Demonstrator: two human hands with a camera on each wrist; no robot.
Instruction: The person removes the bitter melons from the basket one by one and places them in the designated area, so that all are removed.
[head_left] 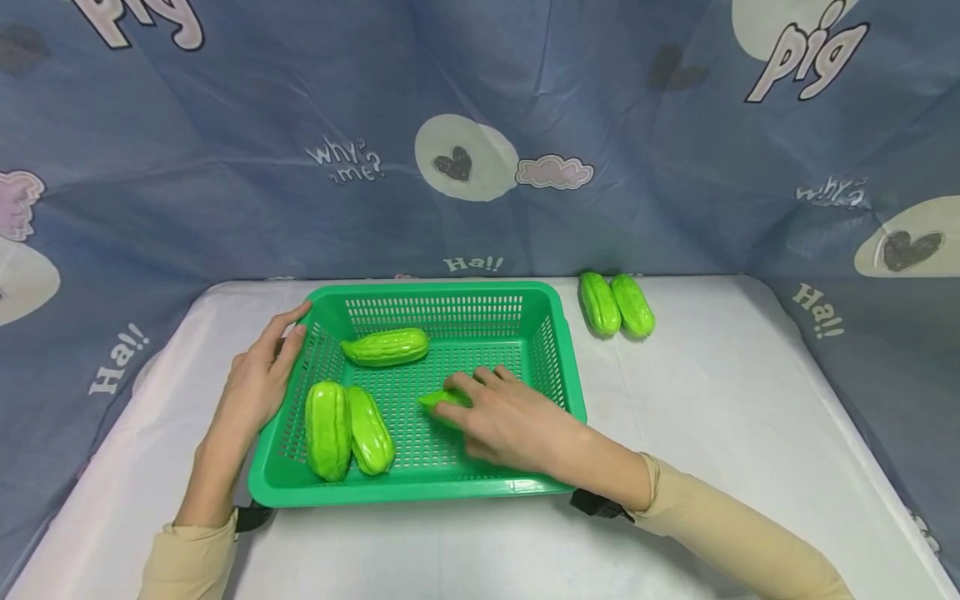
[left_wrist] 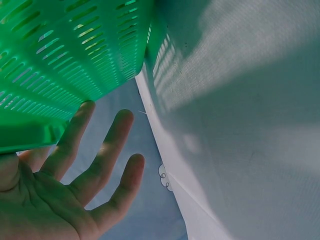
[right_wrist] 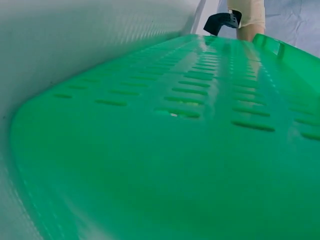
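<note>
My right hand is inside the green plastic basket, its fingers and thumb around a bright green bitter melon whose pointed tip sticks out; most of it is hidden. The left hand rests against the basket's left rim, and the left wrist view shows its fingers spread and fairly straight beside the slotted wall. Also in the basket, one bitter melon lies crosswise at the back. Two more, a thick one and a slimmer one, lie side by side at the front left.
Two bitter melons lie together on the white tabletop, behind and right of the basket. A blue printed cloth hangs behind and around the table. The right wrist view is mostly filled by the basket's slotted green wall.
</note>
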